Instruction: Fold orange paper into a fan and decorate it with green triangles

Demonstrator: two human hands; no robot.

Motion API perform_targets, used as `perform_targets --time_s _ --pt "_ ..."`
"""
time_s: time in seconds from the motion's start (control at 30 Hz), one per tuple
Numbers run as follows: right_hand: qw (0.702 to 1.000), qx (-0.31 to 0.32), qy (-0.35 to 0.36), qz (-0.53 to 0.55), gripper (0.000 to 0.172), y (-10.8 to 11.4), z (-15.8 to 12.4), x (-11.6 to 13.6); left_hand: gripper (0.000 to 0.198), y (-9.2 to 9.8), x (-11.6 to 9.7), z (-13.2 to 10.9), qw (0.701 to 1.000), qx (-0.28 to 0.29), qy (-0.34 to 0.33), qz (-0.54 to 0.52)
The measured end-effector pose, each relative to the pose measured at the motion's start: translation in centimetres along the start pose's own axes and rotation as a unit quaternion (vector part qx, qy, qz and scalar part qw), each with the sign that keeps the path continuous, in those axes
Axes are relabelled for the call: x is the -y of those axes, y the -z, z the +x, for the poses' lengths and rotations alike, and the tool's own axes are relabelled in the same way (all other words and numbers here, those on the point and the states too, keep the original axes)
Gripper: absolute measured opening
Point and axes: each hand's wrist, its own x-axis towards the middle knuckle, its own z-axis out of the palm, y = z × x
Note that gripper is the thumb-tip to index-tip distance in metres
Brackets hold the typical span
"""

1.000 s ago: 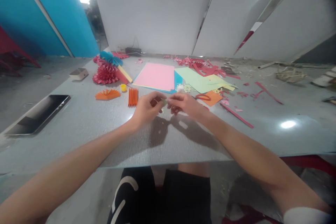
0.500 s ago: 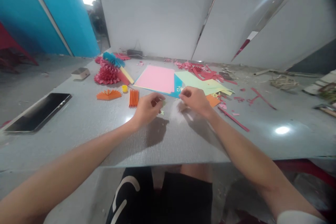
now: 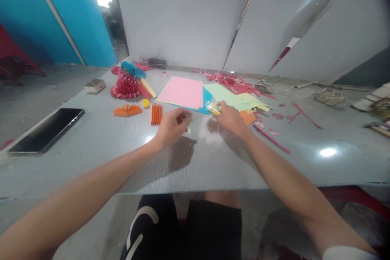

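Note:
My left hand (image 3: 173, 126) is closed in a pinch above the table, on a small light-green paper piece (image 3: 189, 131) that shows at its fingertips. My right hand (image 3: 229, 115) is closed around a short yellow-and-white glue stick (image 3: 214, 109), which points up and left beside the sheets. Left of my left hand stands a pleated orange paper strip (image 3: 156, 114). An orange paper fan (image 3: 128, 110) and a yellow cap (image 3: 146, 103) lie farther left.
Pink sheets (image 3: 182, 91) overlap a blue sheet (image 3: 207, 94), with light-green paper (image 3: 233, 96) to the right. Red scraps (image 3: 240, 86) lie behind. Pleated red paper (image 3: 125, 85), a phone (image 3: 47, 130) and a small white box (image 3: 95, 85) are at the left.
The glue stick now shows in my right hand; before, the fingers were pinched by the blue sheet with no stick visible. My left hand has stayed nearly still.

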Motion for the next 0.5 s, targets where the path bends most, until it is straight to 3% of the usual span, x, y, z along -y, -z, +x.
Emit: perform_targets --time_s 0.17,0.3,0.5 --pt "0.991 0.002 0.005 0.134 0.049 0.0 -0.4 1.2 0.013 0.0 -0.1 0.1 1.0 -0.003 -0.007 0.005" --pt "0.944 0.015 0.022 0.329 0.028 -1.0 -1.3 2.5 0.014 0.0 -0.1 0.1 1.0 0.0 0.003 0.01" --pt "0.939 0.031 0.082 0.331 0.026 -2.8 -2.7 3.7 0.016 0.0 -0.3 0.1 1.0 -0.007 0.01 0.023"
